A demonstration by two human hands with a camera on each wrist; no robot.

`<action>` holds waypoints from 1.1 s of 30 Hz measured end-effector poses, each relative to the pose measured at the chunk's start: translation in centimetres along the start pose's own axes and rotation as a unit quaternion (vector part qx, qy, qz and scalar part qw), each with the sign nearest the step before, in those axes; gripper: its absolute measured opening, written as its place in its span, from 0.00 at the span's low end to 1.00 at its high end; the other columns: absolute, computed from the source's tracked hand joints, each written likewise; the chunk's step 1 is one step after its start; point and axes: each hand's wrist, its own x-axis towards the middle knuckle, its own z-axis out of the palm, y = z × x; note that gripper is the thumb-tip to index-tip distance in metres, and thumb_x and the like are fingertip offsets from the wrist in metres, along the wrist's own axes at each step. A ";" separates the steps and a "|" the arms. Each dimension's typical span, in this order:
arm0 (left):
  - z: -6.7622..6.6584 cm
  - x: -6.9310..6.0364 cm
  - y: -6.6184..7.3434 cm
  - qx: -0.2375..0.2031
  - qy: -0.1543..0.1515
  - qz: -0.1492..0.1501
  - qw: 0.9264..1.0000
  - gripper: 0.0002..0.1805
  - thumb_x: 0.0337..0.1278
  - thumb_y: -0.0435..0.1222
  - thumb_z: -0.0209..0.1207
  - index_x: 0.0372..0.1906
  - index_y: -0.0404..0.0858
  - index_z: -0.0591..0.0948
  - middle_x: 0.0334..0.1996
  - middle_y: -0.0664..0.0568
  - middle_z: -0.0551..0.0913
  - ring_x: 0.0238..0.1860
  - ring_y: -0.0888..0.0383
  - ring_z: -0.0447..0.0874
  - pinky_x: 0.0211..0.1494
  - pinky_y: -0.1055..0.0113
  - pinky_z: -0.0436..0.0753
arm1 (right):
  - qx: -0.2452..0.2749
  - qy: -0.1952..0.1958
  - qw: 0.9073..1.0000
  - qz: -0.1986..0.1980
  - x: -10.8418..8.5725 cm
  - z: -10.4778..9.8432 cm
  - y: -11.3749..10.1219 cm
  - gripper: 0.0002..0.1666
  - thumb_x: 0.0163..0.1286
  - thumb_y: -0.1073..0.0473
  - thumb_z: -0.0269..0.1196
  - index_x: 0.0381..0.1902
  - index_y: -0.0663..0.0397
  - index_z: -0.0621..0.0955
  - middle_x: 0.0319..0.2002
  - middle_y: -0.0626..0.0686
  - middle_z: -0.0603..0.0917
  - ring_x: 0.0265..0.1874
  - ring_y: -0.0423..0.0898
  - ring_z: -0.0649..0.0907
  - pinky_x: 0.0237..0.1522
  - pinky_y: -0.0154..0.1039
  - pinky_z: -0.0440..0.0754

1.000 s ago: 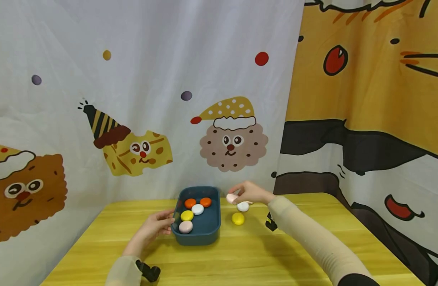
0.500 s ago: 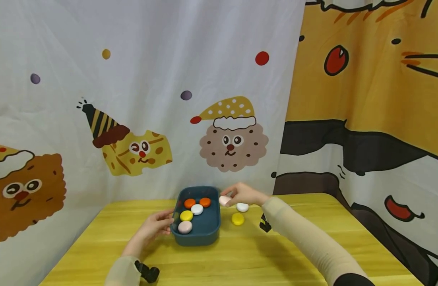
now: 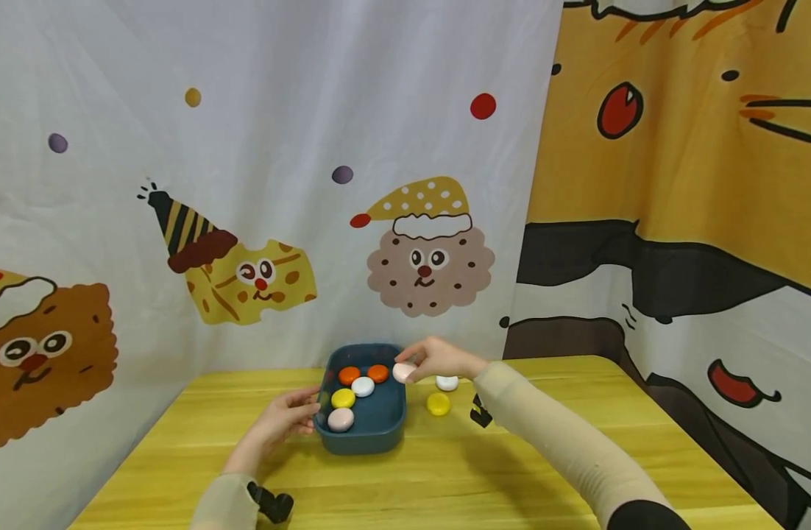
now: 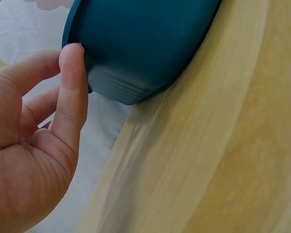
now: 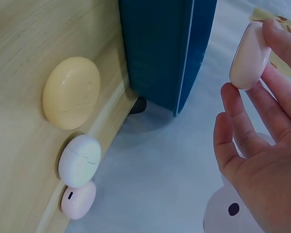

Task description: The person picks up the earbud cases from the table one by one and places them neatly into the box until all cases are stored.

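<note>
My right hand (image 3: 440, 360) pinches a pale pink, smooth, rounded disc (image 5: 250, 58) between thumb and fingers, held over the right rim of the dark blue bin (image 3: 362, 444). At the bin's left side, my left hand (image 3: 277, 422) holds the rim, its thumb (image 4: 72, 68) against the wall. Inside the bin lie two orange discs (image 3: 377, 374), a white disc (image 3: 363, 386), a yellow disc (image 3: 343, 398) and a pink disc (image 3: 341, 419). Right of the bin, a yellow disc (image 5: 72, 93), a white disc (image 5: 80, 161) and a pink disc (image 5: 78, 200) rest on the table.
A yellow wood-grain table (image 3: 511, 464) carries the bin. Behind it hangs a white curtain (image 3: 266, 147) with cartoon prints, and an orange printed panel (image 3: 684, 177) hangs at the right.
My right hand has moved left with the pink disc, from above the loose discs to the bin's right rim. The left hand has stayed at the bin.
</note>
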 end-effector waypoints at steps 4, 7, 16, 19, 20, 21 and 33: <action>0.0 0.0 -0.2 -0.003 0.001 -0.001 1.000 0.32 0.67 0.29 0.56 0.71 0.25 0.59 0.44 0.44 0.71 0.26 0.60 0.78 0.32 0.70 0.84 | 0.002 -0.006 1.000 -0.010 0.2 0.2 -0.2 0.24 0.55 0.53 0.75 0.52 0.41 0.85 0.47 0.44 0.85 0.44 0.44 0.82 0.47 0.41 0.80; 0.0 0.0 -0.2 -0.002 0.001 0.000 1.000 0.32 0.67 0.29 0.55 0.71 0.25 0.59 0.44 0.43 0.72 0.26 0.60 0.78 0.32 0.70 0.84 | -0.001 -0.010 1.000 -0.015 0.3 0.2 -0.4 0.24 0.55 0.53 0.75 0.52 0.43 0.85 0.48 0.43 0.84 0.45 0.45 0.82 0.47 0.41 0.80; -0.1 0.1 0.2 -0.005 0.000 0.001 1.000 0.34 0.67 0.32 0.57 0.72 0.25 0.58 0.46 0.42 0.73 0.26 0.60 0.78 0.32 0.70 0.84 | -0.011 -0.022 0.999 -0.041 1.0 0.4 -0.8 0.27 0.57 0.54 0.74 0.55 0.53 0.83 0.40 0.47 0.86 0.36 0.47 0.81 0.38 0.38 0.79; -0.1 0.0 0.2 -0.003 -0.002 0.004 1.000 0.34 0.67 0.32 0.57 0.72 0.25 0.57 0.46 0.42 0.72 0.27 0.60 0.78 0.32 0.70 0.84 | -0.016 -0.021 0.999 -0.037 1.1 0.5 -1.1 0.27 0.56 0.53 0.74 0.54 0.50 0.84 0.43 0.46 0.85 0.38 0.44 0.82 0.40 0.39 0.80; -0.2 0.0 0.2 -0.003 -0.003 0.005 1.000 0.35 0.67 0.32 0.57 0.72 0.25 0.57 0.46 0.42 0.72 0.27 0.60 0.78 0.32 0.70 0.84 | -0.017 -0.020 0.999 -0.036 1.1 0.6 -1.2 0.26 0.56 0.53 0.74 0.54 0.49 0.84 0.45 0.46 0.85 0.40 0.44 0.82 0.41 0.39 0.81; -0.1 0.0 0.2 -0.003 -0.004 0.006 1.000 0.34 0.67 0.32 0.57 0.72 0.24 0.57 0.45 0.42 0.72 0.27 0.60 0.78 0.32 0.70 0.84 | -0.020 -0.019 0.999 -0.033 1.1 0.7 -1.3 0.26 0.56 0.53 0.74 0.54 0.48 0.84 0.45 0.45 0.85 0.40 0.42 0.82 0.41 0.38 0.81; 0.0 0.0 -0.2 -0.003 -0.010 0.004 1.000 0.32 0.68 0.30 0.55 0.72 0.24 0.58 0.44 0.41 0.72 0.26 0.61 0.77 0.32 0.70 0.84 | -0.005 -0.036 0.999 -0.023 1.3 1.4 -2.2 0.25 0.56 0.56 0.74 0.53 0.42 0.84 0.35 0.42 0.86 0.30 0.45 0.83 0.34 0.37 0.80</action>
